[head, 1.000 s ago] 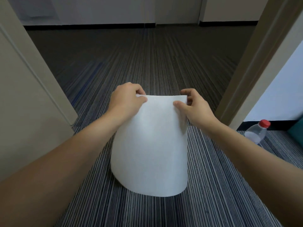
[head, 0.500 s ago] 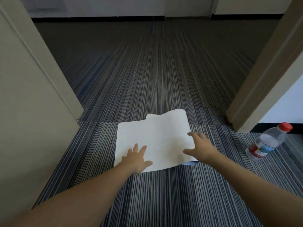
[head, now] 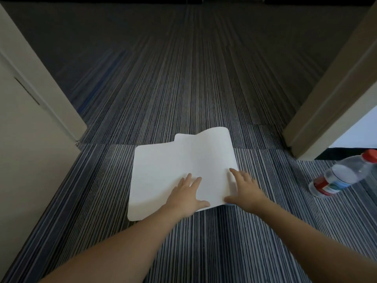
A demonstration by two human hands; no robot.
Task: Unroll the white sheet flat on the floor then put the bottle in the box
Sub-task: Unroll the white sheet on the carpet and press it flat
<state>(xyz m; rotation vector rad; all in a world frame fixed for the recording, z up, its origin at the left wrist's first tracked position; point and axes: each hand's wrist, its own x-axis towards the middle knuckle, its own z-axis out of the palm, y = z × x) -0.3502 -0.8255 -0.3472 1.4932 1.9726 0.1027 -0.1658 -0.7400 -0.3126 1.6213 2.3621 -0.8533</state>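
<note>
Pressing down now rather than holding up: a second ago pinched upright by its top edge between both hands, half a second ago already laid on the floor (head: 183, 103), the white sheet (head: 179, 166) lies on the striped carpet just this side of the doorway seam, scarcely shifted since that last glimpse. Going left to right: pale door (head: 30, 129) at the left edge of the floor, then the sheet's near left corner resting flat and unheld; next the left hand (head: 185, 198), palm down on the near edge, fingers straight and spread, gripping nothing; then the right hand (head: 243, 189), likewise flat with fingers splayed, bearing on the sheet's right margin where a curl remains, a sliver of blue showing under that corner. Far edge lifted in a soft hump toward the right, so not yet truly flat. Further right, the door frame (head: 330, 99), and near the right edge of the floor the bottle (head: 342, 175), red-capped, lying tilted on its side, well apart from both hands and untouched. No box anywhere in view. Judged from this: unrolling nearly done, smoothing of the raised far edge probably needed before release, lest it spring back; bottle step not yet begun.
</note>
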